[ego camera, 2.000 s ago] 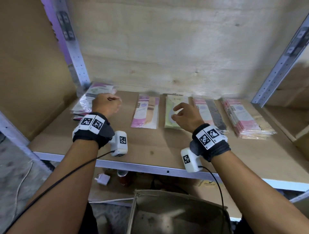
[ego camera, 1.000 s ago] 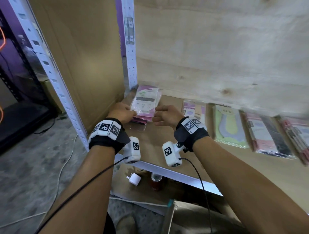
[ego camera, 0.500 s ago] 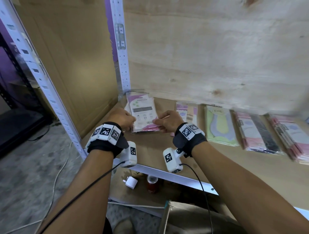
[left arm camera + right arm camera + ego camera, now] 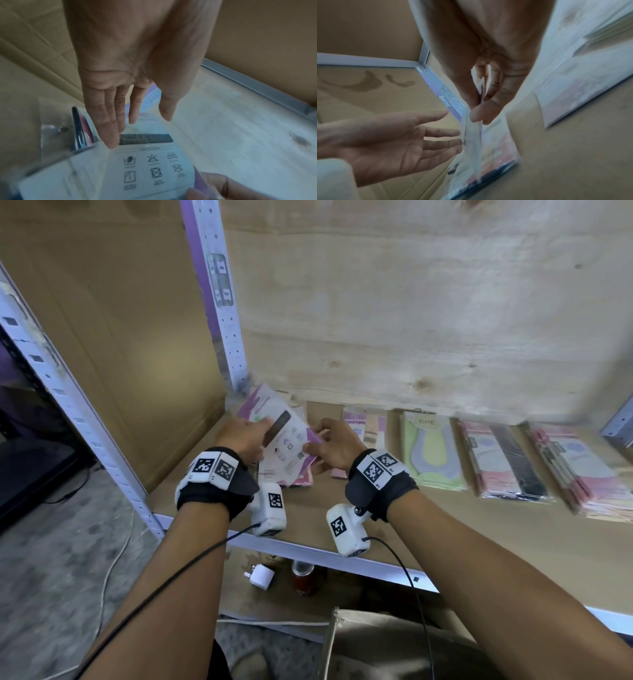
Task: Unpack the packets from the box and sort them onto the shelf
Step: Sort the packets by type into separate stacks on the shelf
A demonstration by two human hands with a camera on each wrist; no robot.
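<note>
A white and pink packet point(image 4: 286, 445) with laundry symbols and a black bar is held tilted above a pile of similar packets point(image 4: 301, 479) at the shelf's left rear corner. My right hand point(image 4: 330, 445) pinches its right edge between thumb and fingers, seen edge-on in the right wrist view point(image 4: 477, 111). My left hand point(image 4: 245, 440) is flat, its straight fingers point(image 4: 111, 135) resting against the left side of the packet point(image 4: 150, 169). The right wrist view shows the left hand point(image 4: 393, 142) with palm open beside the packet point(image 4: 471, 142).
To the right lie a pink and beige packet point(image 4: 364, 428), a green one point(image 4: 431, 450), a pink and black stack point(image 4: 503, 463) and a pink stack point(image 4: 579, 470). A perforated upright point(image 4: 219, 296) stands behind. Below the shelf edge point(image 4: 308, 553) are a plug point(image 4: 260, 577), a jar point(image 4: 303, 577) and the box point(image 4: 394, 648).
The packet has come up from lying flat on the pile to a tilt. My left hand has opened flat against it while the right keeps pinching its edge.
</note>
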